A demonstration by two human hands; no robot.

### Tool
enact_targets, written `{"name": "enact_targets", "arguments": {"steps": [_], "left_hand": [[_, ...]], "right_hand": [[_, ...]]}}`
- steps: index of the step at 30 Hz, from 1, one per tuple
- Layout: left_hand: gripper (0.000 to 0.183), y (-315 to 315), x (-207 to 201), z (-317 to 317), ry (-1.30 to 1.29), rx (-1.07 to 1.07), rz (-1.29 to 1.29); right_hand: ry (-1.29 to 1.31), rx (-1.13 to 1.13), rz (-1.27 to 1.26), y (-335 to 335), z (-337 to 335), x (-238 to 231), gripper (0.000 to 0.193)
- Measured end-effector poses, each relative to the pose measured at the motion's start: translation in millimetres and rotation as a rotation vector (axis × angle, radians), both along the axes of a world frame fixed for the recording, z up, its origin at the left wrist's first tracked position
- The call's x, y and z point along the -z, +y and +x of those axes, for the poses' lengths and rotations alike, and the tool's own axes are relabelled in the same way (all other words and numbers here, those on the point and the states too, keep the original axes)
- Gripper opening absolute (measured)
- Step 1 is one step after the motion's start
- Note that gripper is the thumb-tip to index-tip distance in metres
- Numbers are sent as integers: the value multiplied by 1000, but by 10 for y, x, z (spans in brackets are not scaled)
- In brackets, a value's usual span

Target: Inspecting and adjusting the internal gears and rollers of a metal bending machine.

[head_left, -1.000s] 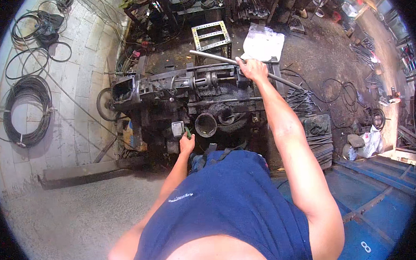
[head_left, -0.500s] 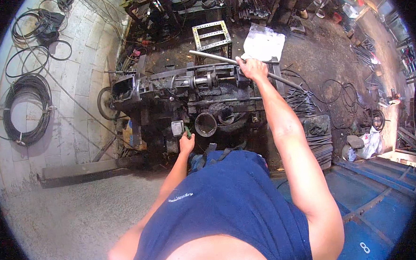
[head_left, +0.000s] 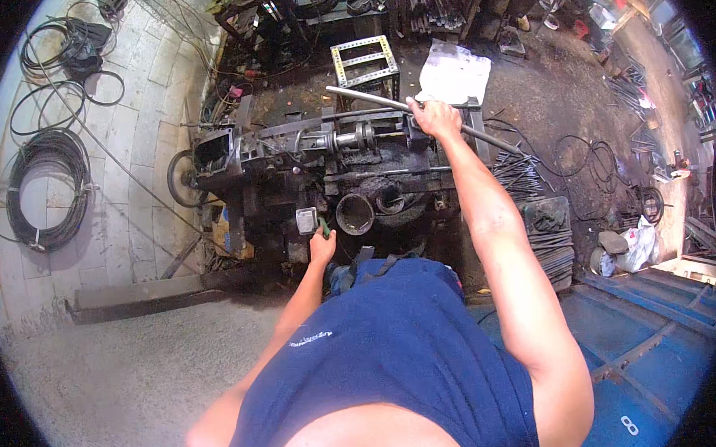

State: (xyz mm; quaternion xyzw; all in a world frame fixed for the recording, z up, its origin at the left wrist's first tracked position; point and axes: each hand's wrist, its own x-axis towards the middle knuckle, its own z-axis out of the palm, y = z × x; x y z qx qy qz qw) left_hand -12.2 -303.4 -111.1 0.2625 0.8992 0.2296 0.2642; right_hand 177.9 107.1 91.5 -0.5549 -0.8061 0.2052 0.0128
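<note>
A long grey metal rod (head_left: 370, 96) slants over the far side of a dark, greasy machine (head_left: 289, 150), its far end pointing left. Around its middle, my right hand (head_left: 437, 118) is closed. My left hand (head_left: 321, 246), low at the machine's near side, is closed on a small green handle (head_left: 323, 227). Touching or right beside that handle is a small squarish silver piece (head_left: 306, 220); whether they are joined I cannot tell. To the right of my left hand, a round open metal cylinder (head_left: 354, 214) faces up.
A yellow-edged metal stand (head_left: 364, 60) and a white sheet (head_left: 454, 71) lie beyond the machine. Thin rods (head_left: 517, 175) are bundled at the right, above a stack of metal pieces (head_left: 549, 250). Coiled wire (head_left: 49, 191) rests on pale slabs at left; blue metal plates (head_left: 648, 346) are lower right.
</note>
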Motion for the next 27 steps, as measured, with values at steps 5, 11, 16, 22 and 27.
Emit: {"name": "enact_targets", "arguments": {"steps": [5, 11, 16, 22, 27], "left_hand": [[59, 113, -322, 96, -128, -68, -42], [57, 95, -315, 81, -136, -89, -55], [57, 114, -448, 133, -22, -22, -20], [57, 158, -525, 152, -71, -50, -44], [57, 142, -483, 140, -60, -52, -10]], "right_hand": [[7, -13, 31, 9, 7, 46, 63], [-3, -8, 21, 27, -48, 46, 62], [29, -1, 44, 4, 3, 82, 61], [30, 5, 27, -2, -2, 25, 60], [12, 20, 1, -11, -31, -13, 59]]}}
